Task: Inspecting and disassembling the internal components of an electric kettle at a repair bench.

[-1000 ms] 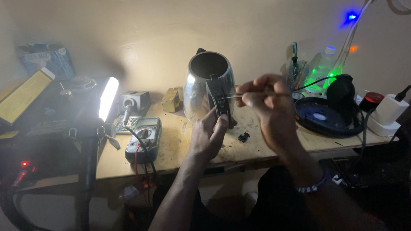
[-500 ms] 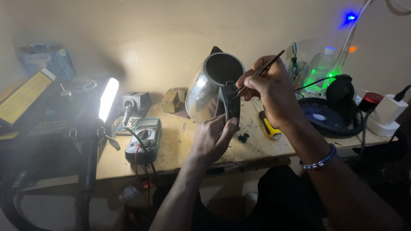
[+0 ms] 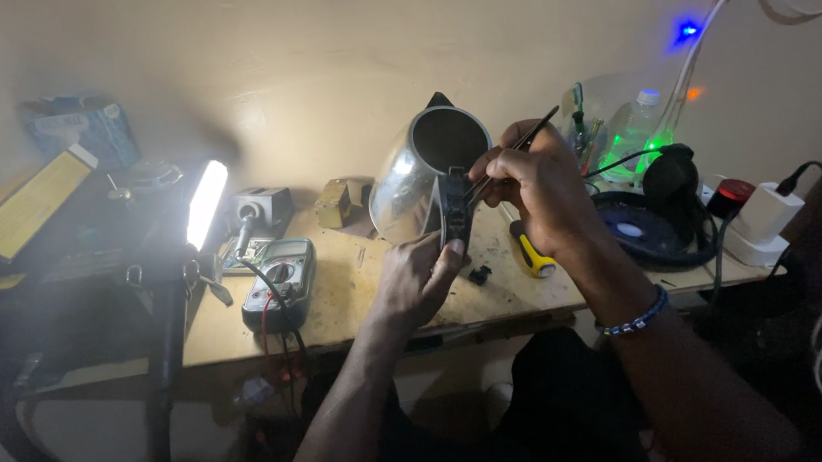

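One steel kettle (image 3: pixel 421 175), tilted mouth-up over the surface (image 3: pixel 357 296): my left hand (image 3: pixel 416 281) gripped its upright black handle (image 3: pixel 455 212) from below, my right hand (image 3: pixel 537 184) pinching a thin probe (image 3: pixel 523 138) just beside it.

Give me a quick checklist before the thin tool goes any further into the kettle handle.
1. Left hand grips the black kettle handle: ok.
2. Right hand pinches the thin tool, tip at the handle: ok.
3. Steel kettle tilted, mouth toward the camera: ok.
4. Lamp lit, but light inside the handle: cannot tell.
5. Yellow screwdriver and small black part lie on the wooden bench under the hands: ok.
6. Kettle base unplugged: cannot tell.
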